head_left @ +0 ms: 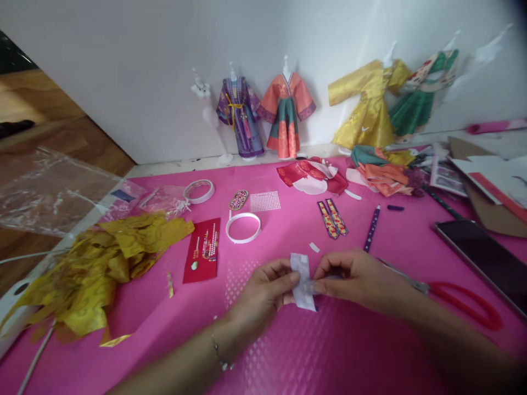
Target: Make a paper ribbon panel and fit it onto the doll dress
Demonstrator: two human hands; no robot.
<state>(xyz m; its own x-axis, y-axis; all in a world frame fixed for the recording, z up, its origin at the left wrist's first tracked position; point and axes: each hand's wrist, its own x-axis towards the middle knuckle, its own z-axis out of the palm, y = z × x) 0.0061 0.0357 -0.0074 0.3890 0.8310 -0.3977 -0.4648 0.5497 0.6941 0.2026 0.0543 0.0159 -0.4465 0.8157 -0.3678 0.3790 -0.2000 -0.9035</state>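
Paper strip: small, pale, held upright just above the tabletop between both hands, near the front edge.
Left hand: fingers together, pinched on the strip's left edge.
Right hand: fingers together, pinched on the strip's right side, thumb on top.
Scissors: red handles, lying just right of the right hand, blades hidden behind it.
Pen: dark, dotted, lying just beyond the right hand.
Tabletop: covered in pink embossed sheet.
Ring: white, flat, beyond the left hand; tape roll further back.
Red card: left of the ring.
Gold scraps: crumpled heap at the left edge, clear plastic bag behind it.
Bands: two patterned strips side by side, middle of the tabletop.
Phone: dark screen, far right.
Paper dresses: on small stands along the white wall: purple, orange, yellow, green.
Floor: wood, at left.
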